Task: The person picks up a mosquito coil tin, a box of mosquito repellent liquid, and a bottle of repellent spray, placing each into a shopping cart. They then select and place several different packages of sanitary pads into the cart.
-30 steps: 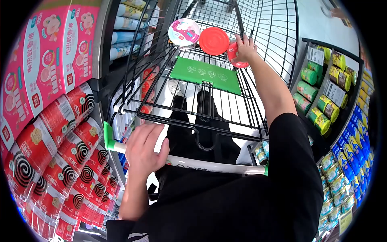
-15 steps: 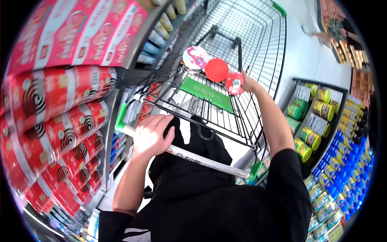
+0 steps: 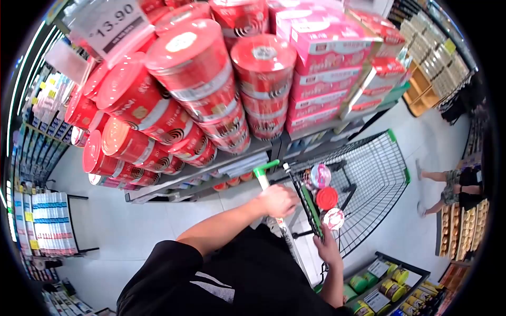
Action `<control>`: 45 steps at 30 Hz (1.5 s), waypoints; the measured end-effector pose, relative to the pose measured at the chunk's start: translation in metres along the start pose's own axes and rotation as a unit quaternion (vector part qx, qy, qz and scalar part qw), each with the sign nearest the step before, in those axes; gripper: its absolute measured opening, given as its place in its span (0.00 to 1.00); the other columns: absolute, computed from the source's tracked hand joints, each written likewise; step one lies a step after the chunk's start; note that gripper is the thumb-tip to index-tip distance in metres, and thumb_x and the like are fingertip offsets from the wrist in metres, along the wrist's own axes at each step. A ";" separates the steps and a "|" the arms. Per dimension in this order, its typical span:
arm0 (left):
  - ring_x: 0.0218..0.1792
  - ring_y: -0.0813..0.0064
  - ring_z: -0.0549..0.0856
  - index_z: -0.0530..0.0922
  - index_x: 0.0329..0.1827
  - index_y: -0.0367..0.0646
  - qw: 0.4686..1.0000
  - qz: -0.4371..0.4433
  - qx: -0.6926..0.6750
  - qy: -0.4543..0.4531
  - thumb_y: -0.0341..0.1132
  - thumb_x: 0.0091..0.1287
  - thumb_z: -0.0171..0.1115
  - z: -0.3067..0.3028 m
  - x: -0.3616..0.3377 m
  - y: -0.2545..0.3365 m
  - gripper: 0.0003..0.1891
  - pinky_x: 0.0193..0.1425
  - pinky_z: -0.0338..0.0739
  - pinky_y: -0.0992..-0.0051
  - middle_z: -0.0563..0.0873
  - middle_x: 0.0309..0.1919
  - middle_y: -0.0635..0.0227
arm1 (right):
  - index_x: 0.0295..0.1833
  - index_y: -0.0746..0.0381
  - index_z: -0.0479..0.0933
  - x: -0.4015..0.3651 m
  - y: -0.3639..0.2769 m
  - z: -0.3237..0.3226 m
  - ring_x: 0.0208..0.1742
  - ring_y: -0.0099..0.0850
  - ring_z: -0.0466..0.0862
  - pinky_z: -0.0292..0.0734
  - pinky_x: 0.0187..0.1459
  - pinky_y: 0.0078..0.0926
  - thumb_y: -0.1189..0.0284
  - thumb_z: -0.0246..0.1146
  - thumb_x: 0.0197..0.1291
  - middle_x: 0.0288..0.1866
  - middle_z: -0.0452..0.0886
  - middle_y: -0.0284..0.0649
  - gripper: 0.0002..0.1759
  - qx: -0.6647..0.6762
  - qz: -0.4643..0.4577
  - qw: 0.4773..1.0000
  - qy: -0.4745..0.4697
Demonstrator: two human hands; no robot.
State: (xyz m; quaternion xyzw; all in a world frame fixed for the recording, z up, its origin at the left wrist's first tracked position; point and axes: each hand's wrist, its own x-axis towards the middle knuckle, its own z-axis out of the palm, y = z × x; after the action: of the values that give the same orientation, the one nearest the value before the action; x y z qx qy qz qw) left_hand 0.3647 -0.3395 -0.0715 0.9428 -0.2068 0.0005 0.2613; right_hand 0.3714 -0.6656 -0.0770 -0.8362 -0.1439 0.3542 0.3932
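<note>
And here, looking along the cart, set between stacked tubs and can rack, carrying three containers in a row, apparently touching.

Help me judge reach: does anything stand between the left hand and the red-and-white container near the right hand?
Yes: seen from above, the green panel lies between the left hand, on the cart handle, and the container.

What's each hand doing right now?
Left hand: closed on the cart handle.
Right hand: at the lower end of the green panel, fingers partly hidden; can't tell whether it's gripping.
</note>
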 end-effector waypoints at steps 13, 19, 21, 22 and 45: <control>0.43 0.52 0.90 0.85 0.42 0.43 0.995 -0.036 -0.017 -0.093 0.49 0.66 0.59 0.015 -0.042 0.024 0.18 0.50 0.85 0.54 0.90 0.38 0.56 | 0.77 0.71 0.63 -0.098 0.002 0.115 0.78 0.64 0.63 0.56 0.78 0.57 0.64 0.60 0.71 0.78 0.64 0.63 0.35 -0.290 -0.041 0.923 0.249; 0.42 0.53 0.89 0.82 0.39 0.42 0.997 -0.025 -0.046 -0.051 0.44 0.68 0.56 0.007 -0.069 0.034 0.14 0.48 0.85 0.54 0.88 0.37 0.59 | 0.70 0.70 0.70 -0.112 -0.015 0.144 0.76 0.59 0.68 0.60 0.77 0.54 0.68 0.63 0.64 0.75 0.71 0.58 0.31 -0.263 -0.007 0.909 0.322; 0.45 0.53 0.90 0.83 0.42 0.42 0.994 -0.047 -0.041 -0.084 0.44 0.70 0.55 -0.003 -0.070 0.038 0.15 0.53 0.84 0.53 0.89 0.41 0.58 | 0.69 0.69 0.71 -0.113 -0.012 0.150 0.75 0.58 0.69 0.61 0.76 0.54 0.68 0.63 0.63 0.74 0.72 0.58 0.30 -0.277 -0.022 0.898 0.342; 0.45 0.53 0.90 0.83 0.42 0.42 0.994 -0.029 -0.045 -0.096 0.44 0.70 0.55 -0.007 -0.070 0.040 0.15 0.53 0.84 0.53 0.89 0.41 0.58 | 0.68 0.68 0.72 -0.113 -0.016 0.151 0.74 0.57 0.70 0.62 0.76 0.53 0.68 0.64 0.62 0.74 0.73 0.57 0.29 -0.273 -0.026 0.895 0.353; 0.46 0.53 0.89 0.83 0.43 0.44 0.990 -0.098 -0.004 -0.097 0.46 0.67 0.56 0.018 0.042 0.043 0.15 0.52 0.84 0.51 0.89 0.42 0.57 | 0.55 0.65 0.83 -0.073 0.014 0.052 0.73 0.54 0.71 0.63 0.74 0.53 0.67 0.66 0.59 0.70 0.75 0.53 0.20 -0.244 -0.014 0.897 0.368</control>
State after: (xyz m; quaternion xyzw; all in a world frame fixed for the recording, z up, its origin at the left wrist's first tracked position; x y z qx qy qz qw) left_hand 0.3842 -0.3982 -0.0611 0.9530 -0.1383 -0.1174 0.2426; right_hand 0.2823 -0.6839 -0.0752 -0.9745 -0.0823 -0.0310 0.2067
